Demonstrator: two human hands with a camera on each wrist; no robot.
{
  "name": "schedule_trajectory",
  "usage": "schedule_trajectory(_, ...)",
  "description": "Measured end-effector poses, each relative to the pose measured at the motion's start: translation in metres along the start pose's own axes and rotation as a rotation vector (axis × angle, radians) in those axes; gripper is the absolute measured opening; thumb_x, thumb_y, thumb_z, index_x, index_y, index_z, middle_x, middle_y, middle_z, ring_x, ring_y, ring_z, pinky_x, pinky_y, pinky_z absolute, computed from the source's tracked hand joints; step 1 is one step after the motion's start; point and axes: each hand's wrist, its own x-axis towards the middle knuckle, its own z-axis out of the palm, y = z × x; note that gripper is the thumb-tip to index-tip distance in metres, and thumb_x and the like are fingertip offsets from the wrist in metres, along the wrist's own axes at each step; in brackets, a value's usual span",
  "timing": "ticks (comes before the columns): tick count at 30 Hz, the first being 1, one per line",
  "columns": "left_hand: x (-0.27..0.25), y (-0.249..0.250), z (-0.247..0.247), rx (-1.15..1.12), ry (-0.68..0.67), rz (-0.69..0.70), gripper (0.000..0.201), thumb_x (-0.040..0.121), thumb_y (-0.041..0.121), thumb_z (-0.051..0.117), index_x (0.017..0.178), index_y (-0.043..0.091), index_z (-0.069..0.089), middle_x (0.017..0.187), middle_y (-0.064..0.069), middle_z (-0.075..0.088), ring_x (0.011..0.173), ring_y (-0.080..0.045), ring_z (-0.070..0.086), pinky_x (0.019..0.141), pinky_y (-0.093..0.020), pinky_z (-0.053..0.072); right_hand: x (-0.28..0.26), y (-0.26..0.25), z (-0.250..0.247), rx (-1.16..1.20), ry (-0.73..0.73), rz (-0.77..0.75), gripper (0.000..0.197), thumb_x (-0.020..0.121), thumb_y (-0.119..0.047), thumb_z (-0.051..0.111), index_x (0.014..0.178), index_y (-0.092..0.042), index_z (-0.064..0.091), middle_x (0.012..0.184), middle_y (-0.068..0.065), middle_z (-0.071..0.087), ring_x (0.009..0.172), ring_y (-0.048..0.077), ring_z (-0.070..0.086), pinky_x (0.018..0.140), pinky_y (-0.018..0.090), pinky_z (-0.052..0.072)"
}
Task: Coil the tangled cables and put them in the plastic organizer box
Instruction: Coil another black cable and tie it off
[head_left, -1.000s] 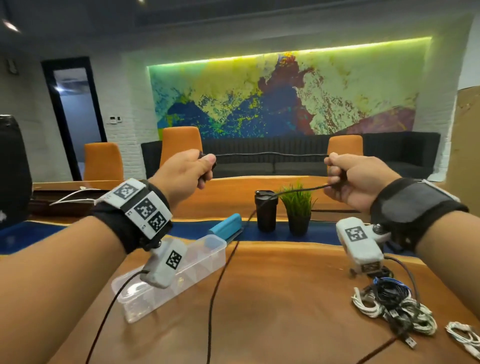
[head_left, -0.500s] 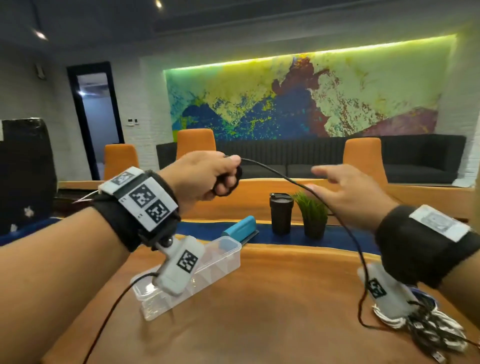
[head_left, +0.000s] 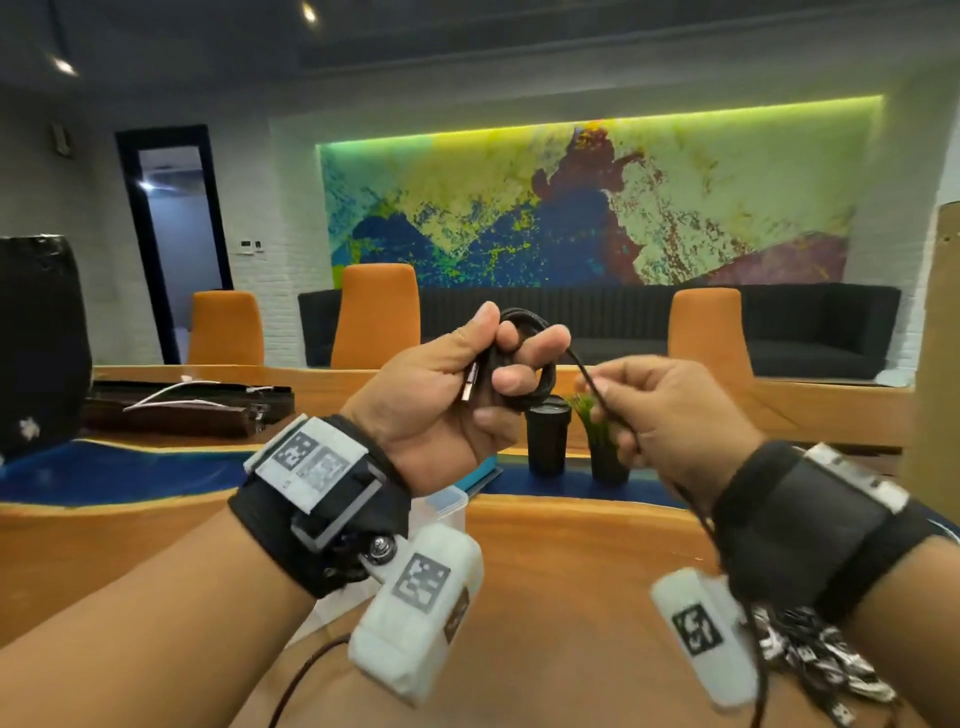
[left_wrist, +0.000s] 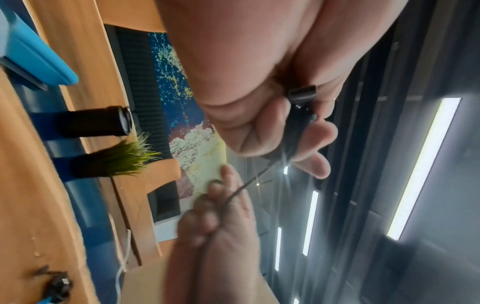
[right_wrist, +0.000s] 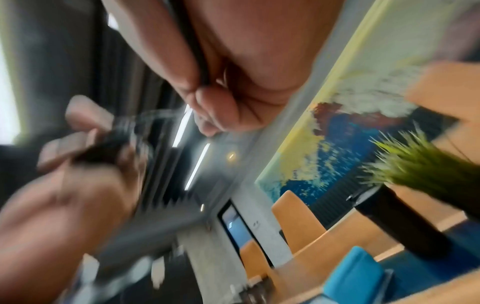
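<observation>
Left hand: the left hand (head_left: 441, 395) is raised above the table (head_left: 571, 597), fingers curled through and round a small coil of black cable (head_left: 524, 358), thumb up at 12 o'clock; the metal plug (head_left: 470, 382) hangs at the coil's 8 o'clock.
Right hand: the right hand (head_left: 675, 415), at 3 o'clock of the left, pinches the cable's loose run between thumb and curled fingers.
Change: half a second ago the right hand was spread with the cable draped over it and only one loop showed in the left; now the hands are close together and the coil is thicker.
Organizer box: the clear plastic organizer box (head_left: 447, 506) sits at 6 o'clock of the left hand, mostly hidden by the wrist.
Remaining cables: a tangled pile (head_left: 810, 660) lies at 5 o'clock, under the right wrist.
</observation>
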Motion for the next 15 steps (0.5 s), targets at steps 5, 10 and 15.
schedule_trajectory(5,0.009,0.002,0.008,-0.085,-0.050,0.094,0.027,0.102,0.037,0.037,0.087,0.020,0.052,0.125,-0.004,0.068,0.071,-0.003,0.058,0.058,-0.017,0.033,-0.026,-0.008,0.017,0.248,-0.035,-0.151,0.034,0.091,-0.038,0.053,0.108,-0.011,0.062,0.064,0.005,0.055,0.042,0.013,0.040,0.037,0.024,0.033)
schedule_trajectory(10,0.014,0.017,0.005,0.144,0.080,0.231,0.023,0.105,0.032,0.036,0.093,0.024,0.055,0.133,0.001,0.065,0.098,-0.008,0.066,0.069,-0.029,0.040,-0.034,0.001,0.018,-0.757,-0.165,-0.286,0.029,0.099,-0.023,0.051,0.128,-0.026,0.054,0.106,-0.006,0.064,0.094,0.010,0.062,0.082,0.030,0.056)
schedule_trajectory(15,0.017,-0.002,-0.001,1.369,0.045,0.325,0.014,0.102,0.032,0.048,0.109,0.025,0.058,0.116,-0.005,0.068,0.105,-0.013,0.063,0.084,-0.024,0.050,-0.040,-0.015,0.018,-1.060,-0.580,-0.297,0.025,0.101,-0.025,0.047,0.123,-0.030,0.059,0.100,-0.016,0.058,0.092,0.004,0.054,0.076,0.015,0.044)
